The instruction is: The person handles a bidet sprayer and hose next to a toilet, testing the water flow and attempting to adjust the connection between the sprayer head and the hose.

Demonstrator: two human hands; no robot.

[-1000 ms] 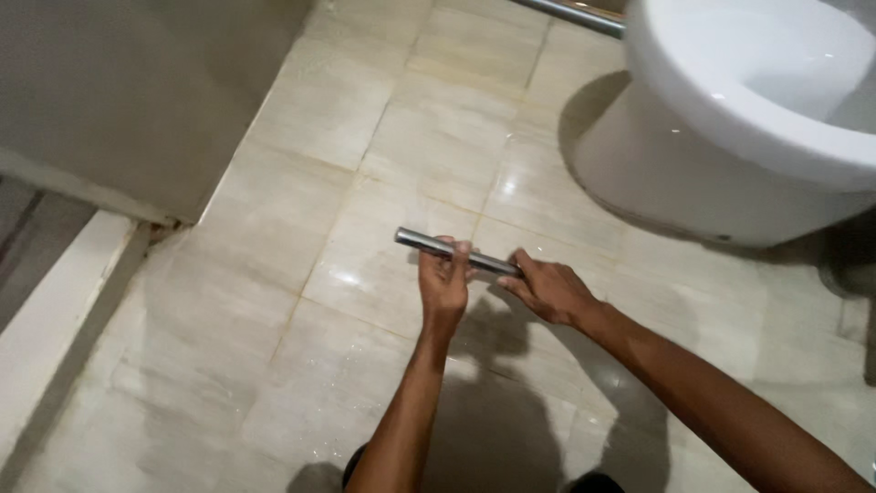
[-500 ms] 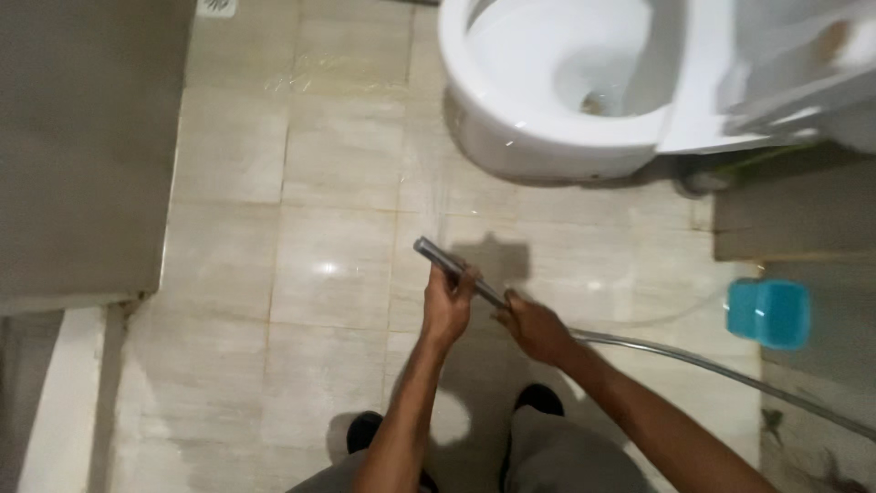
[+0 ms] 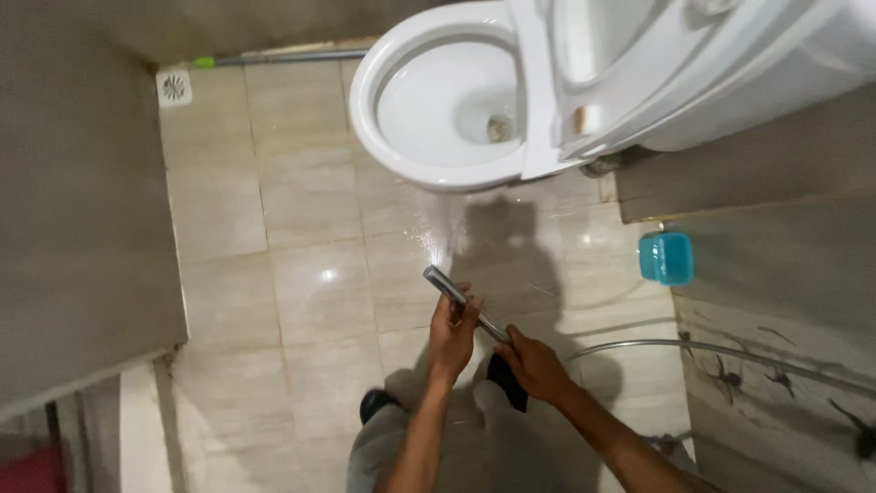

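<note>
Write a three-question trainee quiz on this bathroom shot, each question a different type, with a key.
1. True or false: both hands grip the metal spray wand.
2. Multiple choice: where does the blue plastic container sit? A) inside the toilet bowl B) on the floor near the right-hand wall C) on the floor drain
3. Short answer: what runs from the wand off to the right across the tiled floor?

Key
1. True: the left hand holds it nearer the tip, the right hand nearer the hose end.
2. B
3. A flexible metal hose.
</note>
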